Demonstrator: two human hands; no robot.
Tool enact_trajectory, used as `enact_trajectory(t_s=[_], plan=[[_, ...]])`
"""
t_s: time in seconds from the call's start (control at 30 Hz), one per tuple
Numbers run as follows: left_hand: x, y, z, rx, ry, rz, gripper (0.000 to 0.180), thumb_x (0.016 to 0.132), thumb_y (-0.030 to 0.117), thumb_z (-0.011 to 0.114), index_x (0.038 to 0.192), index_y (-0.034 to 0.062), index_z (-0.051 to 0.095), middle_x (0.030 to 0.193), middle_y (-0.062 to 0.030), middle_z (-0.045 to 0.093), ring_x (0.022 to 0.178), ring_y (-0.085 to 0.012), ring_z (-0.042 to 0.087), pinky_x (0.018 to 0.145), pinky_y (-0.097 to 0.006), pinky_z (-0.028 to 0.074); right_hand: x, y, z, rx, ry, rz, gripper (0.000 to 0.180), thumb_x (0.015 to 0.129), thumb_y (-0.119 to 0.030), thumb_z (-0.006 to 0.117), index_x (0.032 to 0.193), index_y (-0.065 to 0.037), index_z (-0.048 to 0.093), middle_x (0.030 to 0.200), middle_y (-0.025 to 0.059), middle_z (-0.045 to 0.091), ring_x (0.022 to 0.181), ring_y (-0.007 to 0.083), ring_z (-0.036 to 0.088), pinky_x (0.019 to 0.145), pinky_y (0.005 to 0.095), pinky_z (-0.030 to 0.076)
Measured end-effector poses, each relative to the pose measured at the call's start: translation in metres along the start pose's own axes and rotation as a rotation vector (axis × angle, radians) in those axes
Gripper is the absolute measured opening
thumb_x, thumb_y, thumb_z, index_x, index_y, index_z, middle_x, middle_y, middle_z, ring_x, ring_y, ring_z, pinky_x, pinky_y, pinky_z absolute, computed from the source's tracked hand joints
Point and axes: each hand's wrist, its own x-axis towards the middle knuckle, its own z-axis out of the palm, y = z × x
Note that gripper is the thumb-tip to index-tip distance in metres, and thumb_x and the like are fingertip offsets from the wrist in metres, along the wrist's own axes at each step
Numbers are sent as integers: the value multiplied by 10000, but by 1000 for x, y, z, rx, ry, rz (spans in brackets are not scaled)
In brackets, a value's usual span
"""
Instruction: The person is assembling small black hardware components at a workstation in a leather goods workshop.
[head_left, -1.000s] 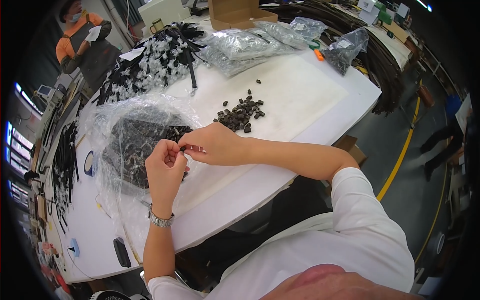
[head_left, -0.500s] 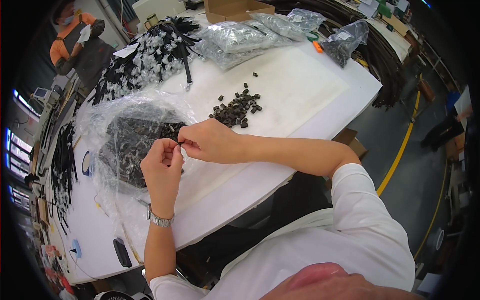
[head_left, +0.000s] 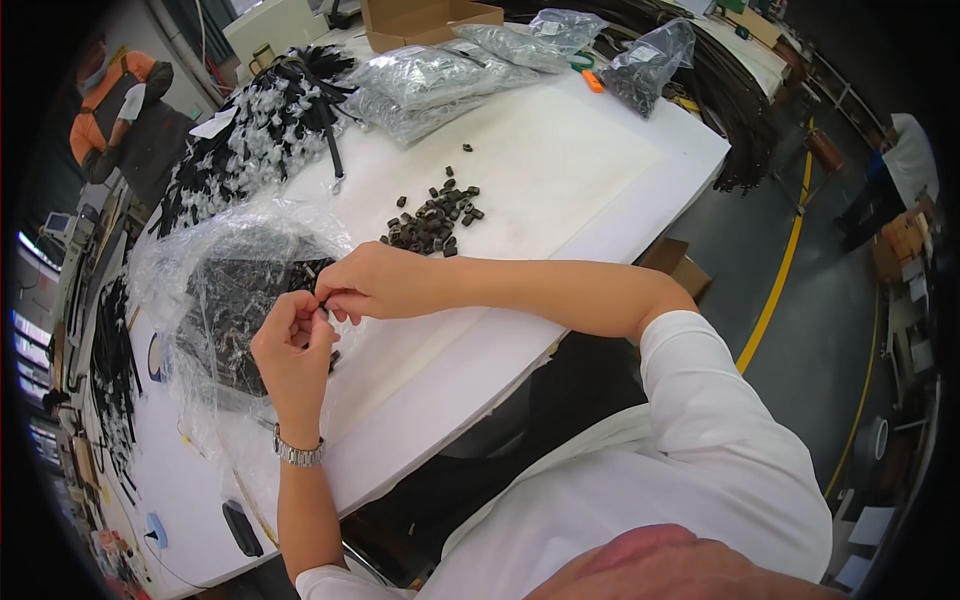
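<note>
My left hand (head_left: 292, 350) and my right hand (head_left: 385, 283) meet fingertip to fingertip over the near side of an open clear plastic bag (head_left: 180, 290). Pinched between them is a small black piece (head_left: 322, 309), mostly covered by the fingers, so its exact shape cannot be made out. Many dark, short tube-like pieces (head_left: 235, 335) fill the bag. A loose pile of similar small black pieces (head_left: 430, 228) lies on the white table (head_left: 560, 170), just beyond my right hand, with one piece apart from it.
Bundled black straps (head_left: 250, 130) with clear plastic ends lie at the far left. Filled plastic bags (head_left: 430, 85) and an open cardboard box (head_left: 425, 20) stand at the back. A black case (head_left: 241, 528) rests near the left front edge. A co-worker (head_left: 125, 105) stands far left.
The whole view has shifted, so the table and my hands appear farther left. My fingertips remain together on the small black piece. At the far right, a person shows more fully.
</note>
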Motion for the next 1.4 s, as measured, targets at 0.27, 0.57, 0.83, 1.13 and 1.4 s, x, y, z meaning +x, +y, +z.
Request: enact_trajectory(t_s=[0.27, 0.57, 0.83, 1.13, 1.4], plan=[[-4, -4, 4, -11, 55, 40, 57, 997, -50, 616, 1042, -47, 651, 923, -35, 666, 763, -79, 664, 682, -243, 585, 0, 4, 10, -181, 185, -115, 116, 895, -113, 724, 939, -11, 692, 799, 151, 746, 711, 311, 732, 662, 383, 561], [6, -4, -5, -61, -23, -56, 73, 960, -72, 621, 1018, -52, 659, 885, -39, 675, 702, -73, 639, 625, -243, 559, 7, 10, 1, -244, -3, -117, 102, 988, -92, 633, 1027, -13, 683, 851, 117, 746, 783, 289, 740, 710, 381, 569], [7, -10, -7, -300, -70, -210, 71, 998, 30, 651, 1038, -28, 650, 857, -23, 648, 683, -77, 615, 595, -257, 534, 3, -4, 0, -69, 26, 50, 120, 992, -104, 624, 1015, -10, 694, 792, 82, 735, 697, 196, 733, 664, 331, 566], [-1, -4, 3, 39, 60, -10, 96, 999, 61, 683, 1009, -35, 687, 821, -29, 694, 631, -63, 630, 563, -228, 535, -1, -5, 9, -237, 265, 36, 167, 939, -136, 722, 1037, -2, 706, 816, 120, 753, 717, 183, 752, 687, 307, 586], [-6, -12, 7, 174, 81, 69, 43, 998, 25, 674, 1005, -17, 680, 829, -10, 688, 668, -41, 632, 572, -218, 562, -6, 0, 21, -421, 313, -64, 108, 893, -158, 712, 912, -54, 687, 755, 99, 718, 670, 285, 712, 642, 383, 563]])
